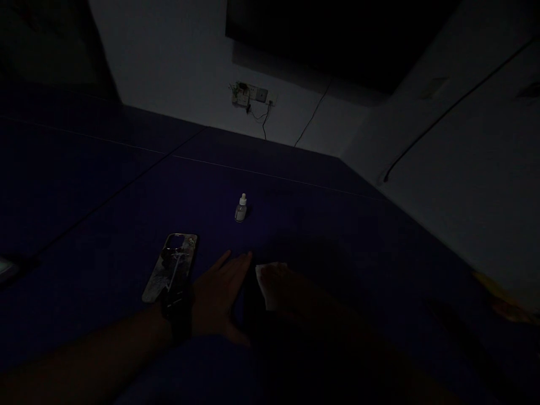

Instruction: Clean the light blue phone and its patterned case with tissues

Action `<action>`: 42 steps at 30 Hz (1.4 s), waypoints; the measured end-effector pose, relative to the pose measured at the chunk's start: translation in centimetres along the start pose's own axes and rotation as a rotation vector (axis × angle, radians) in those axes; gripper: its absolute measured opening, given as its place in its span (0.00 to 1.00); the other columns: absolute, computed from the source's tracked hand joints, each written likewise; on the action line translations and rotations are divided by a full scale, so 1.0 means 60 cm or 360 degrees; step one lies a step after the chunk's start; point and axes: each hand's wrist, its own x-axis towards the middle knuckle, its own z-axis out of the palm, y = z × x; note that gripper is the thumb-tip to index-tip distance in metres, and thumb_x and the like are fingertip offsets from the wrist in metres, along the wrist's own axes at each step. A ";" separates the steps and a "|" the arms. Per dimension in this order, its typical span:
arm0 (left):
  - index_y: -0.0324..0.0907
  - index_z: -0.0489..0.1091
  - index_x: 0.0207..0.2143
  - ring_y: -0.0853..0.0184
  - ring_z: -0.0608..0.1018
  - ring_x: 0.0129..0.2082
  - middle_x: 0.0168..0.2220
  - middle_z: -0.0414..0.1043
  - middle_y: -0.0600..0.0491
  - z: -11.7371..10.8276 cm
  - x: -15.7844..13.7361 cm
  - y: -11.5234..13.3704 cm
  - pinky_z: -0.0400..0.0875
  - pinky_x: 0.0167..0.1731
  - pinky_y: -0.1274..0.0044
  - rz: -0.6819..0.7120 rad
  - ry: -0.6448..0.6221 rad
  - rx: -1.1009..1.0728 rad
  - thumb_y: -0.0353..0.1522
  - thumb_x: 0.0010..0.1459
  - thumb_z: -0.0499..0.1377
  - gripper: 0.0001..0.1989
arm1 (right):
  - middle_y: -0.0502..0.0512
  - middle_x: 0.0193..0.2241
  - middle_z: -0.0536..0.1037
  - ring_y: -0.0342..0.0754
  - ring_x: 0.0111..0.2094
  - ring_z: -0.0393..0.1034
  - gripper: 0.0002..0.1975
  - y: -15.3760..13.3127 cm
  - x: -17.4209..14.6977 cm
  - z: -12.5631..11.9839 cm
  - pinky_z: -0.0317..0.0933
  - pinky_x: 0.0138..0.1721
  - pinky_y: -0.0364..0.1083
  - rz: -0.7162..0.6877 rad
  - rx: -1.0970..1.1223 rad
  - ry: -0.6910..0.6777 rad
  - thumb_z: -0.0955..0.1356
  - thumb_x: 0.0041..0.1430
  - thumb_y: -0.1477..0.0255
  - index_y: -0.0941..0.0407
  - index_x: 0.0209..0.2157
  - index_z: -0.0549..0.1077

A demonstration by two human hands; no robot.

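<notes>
The picture is very dark. My left hand (219, 295), with a dark watch (177, 309) at its wrist, rests palm down on a blue surface (105, 259), thumb spread from the fingers. Just right of it, my right hand (291, 287) lies over a white cloth or tissue (265, 289) and holds it against the surface; shadow hides most of its fingers. A phone-shaped case (172, 267) with a camera cutout and a dark printed pattern lies left of my left hand. Beyond both hands stands a small dropper bottle (241, 211) with a white top.
A pale wall (169, 62) rises behind the surface, with a socket panel (255, 95) and hanging cables. A large dark screen (329, 39) is mounted above. A white object (6, 267) sits at the left edge, and something yellow (498, 289) lies far right.
</notes>
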 end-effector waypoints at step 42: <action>0.33 0.35 0.72 0.41 0.56 0.70 0.70 0.48 0.26 0.002 0.006 0.005 0.40 0.68 0.47 -0.0008 0.0027 -0.0114 0.62 0.43 0.65 0.70 | 0.64 0.72 0.52 0.58 0.72 0.47 0.37 0.012 0.036 0.003 0.52 0.68 0.60 -0.0090 -0.0097 0.0125 0.58 0.73 0.57 0.56 0.74 0.39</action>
